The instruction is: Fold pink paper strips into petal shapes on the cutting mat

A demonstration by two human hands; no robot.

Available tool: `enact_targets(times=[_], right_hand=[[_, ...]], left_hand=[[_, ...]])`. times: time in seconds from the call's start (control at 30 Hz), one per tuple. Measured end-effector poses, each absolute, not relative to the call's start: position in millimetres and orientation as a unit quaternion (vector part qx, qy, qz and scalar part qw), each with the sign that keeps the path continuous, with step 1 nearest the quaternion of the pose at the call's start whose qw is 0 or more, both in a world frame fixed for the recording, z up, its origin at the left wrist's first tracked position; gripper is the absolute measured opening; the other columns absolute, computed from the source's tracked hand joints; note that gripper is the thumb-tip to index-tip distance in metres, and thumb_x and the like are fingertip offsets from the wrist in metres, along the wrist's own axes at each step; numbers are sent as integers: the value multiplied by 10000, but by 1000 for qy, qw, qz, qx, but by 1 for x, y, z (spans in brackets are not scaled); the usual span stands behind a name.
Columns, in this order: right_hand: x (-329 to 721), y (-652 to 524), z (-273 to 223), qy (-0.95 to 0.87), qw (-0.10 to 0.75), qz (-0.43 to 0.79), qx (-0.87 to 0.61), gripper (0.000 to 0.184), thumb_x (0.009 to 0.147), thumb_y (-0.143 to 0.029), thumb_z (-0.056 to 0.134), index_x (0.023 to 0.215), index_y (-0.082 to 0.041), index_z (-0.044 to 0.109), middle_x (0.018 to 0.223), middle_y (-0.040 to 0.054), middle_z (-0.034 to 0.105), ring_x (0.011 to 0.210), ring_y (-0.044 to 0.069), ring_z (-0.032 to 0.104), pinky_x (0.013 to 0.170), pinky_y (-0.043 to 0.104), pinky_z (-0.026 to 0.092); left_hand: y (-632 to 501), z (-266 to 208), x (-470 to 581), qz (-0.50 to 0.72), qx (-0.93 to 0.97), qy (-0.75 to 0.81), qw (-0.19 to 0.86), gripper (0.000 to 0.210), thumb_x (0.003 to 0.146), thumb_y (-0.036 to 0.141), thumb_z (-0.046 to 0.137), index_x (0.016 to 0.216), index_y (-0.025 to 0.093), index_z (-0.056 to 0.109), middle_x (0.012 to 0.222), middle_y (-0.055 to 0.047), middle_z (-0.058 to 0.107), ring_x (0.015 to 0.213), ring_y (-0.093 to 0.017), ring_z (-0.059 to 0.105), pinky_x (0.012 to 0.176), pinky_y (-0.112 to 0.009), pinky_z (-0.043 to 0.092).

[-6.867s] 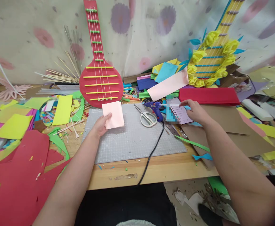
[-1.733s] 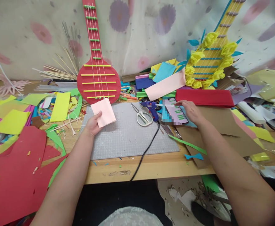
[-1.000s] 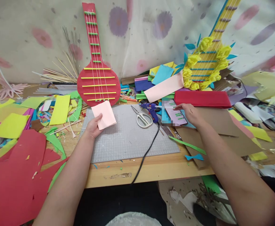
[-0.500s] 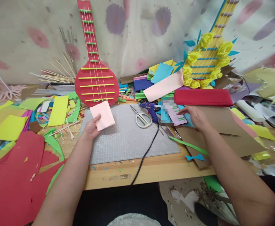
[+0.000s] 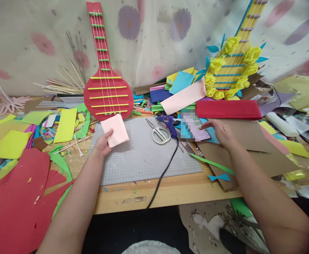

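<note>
My left hand point(image 5: 104, 143) is closed on a folded piece of pale pink paper point(image 5: 117, 131), thumb on top, above the left part of a grey cutting mat point(image 5: 143, 162). My right hand point(image 5: 221, 132) has its fingers stretched out over the right edge of a phone point(image 5: 200, 131). The index fingertip is at the screen; whether it touches I cannot tell. Part of the phone is blurred out. Scissors point(image 5: 161, 136) lie on the mat, with a blue glue gun point(image 5: 168, 124) beside them. A red paper-covered lute shape point(image 5: 109, 94) leans upright behind the pink paper.
A yellow flower-trimmed instrument point(image 5: 228, 70) stands at the back right. Folded red paper point(image 5: 228, 110) and brown cardboard point(image 5: 249, 155) lie to the right. Red paper scraps point(image 5: 16, 197) cover the left side. The glue gun's black cord point(image 5: 165, 173) crosses the mat and the table's front edge.
The green marks on the phone screen have shifted upward. Both hands stay almost where they were, with the pink paper still in the left.
</note>
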State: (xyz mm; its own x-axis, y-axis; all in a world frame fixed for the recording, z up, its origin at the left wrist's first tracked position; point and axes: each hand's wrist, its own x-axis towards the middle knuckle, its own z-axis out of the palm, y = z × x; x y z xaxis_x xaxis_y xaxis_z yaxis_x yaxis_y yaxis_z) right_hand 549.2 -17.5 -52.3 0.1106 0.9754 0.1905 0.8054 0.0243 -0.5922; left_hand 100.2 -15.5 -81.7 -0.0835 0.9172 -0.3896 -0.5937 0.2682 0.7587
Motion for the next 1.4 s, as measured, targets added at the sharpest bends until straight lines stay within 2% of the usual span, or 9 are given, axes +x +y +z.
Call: enact_targets(times=[0.17,0.3,0.5,0.63,0.77,0.93,1.0,1.4], right_hand=[[543,-20,-48,-645,325,192,-664,434,899,-343,253,788,-169,636,808,87,705,904,172,607,838,273,395],[525,-27,-45,-655,300,198,-664,432,877,-394,289,688,-187,617,647,47,665,725,174,595,681,273,405],[474,-40,-45,-713,231,240,-617,467,875,-426,307,554,-194,554,449,-2,531,494,130,506,556,253,362],[445,-39,-49,-775,191,225,-559,469,875,-431,321,526,-187,517,468,7,514,531,130,503,583,254,347],[436,-31,-58,-786,204,217,-542,466,871,-439,326,508,-182,463,505,7,505,536,118,471,569,252,324],[441,-30,-68,-788,230,216,-529,443,831,-467,394,495,-188,317,493,-24,333,509,94,344,512,249,254],[441,-31,-71,-787,239,222,-524,432,825,-454,406,504,-188,292,507,-29,304,511,90,326,511,249,246],[441,-34,-87,-771,288,225,-522,412,833,-441,404,514,-191,331,526,-26,326,535,97,353,532,245,266]], left_hand=[[-16,-80,101,579,172,460,651,330,849,135,486,1169,133,564,1093,-100,679,1047,-212,623,995,-378,457],[-17,-80,102,576,171,462,653,308,851,144,485,1144,129,580,1096,-102,677,1044,-215,625,993,-392,459],[-16,-83,100,567,184,467,653,327,839,161,510,1158,135,573,1102,-109,673,1045,-224,624,974,-391,475],[-15,-84,99,567,185,466,653,322,839,164,508,1153,141,577,1094,-103,677,1045,-221,624,967,-380,481],[-15,-84,99,570,181,468,651,297,837,158,506,1122,141,592,1078,-94,685,1047,-217,624,964,-371,485],[-14,-85,99,567,185,469,651,293,834,153,508,1113,153,596,1064,-88,691,1032,-215,631,959,-371,488],[-13,-86,99,566,190,467,652,299,834,156,509,1121,154,593,1067,-87,690,1021,-212,637,958,-367,488],[-13,-85,100,565,194,470,649,333,826,152,518,1153,154,579,1082,-88,685,1024,-215,635,973,-372,477]])
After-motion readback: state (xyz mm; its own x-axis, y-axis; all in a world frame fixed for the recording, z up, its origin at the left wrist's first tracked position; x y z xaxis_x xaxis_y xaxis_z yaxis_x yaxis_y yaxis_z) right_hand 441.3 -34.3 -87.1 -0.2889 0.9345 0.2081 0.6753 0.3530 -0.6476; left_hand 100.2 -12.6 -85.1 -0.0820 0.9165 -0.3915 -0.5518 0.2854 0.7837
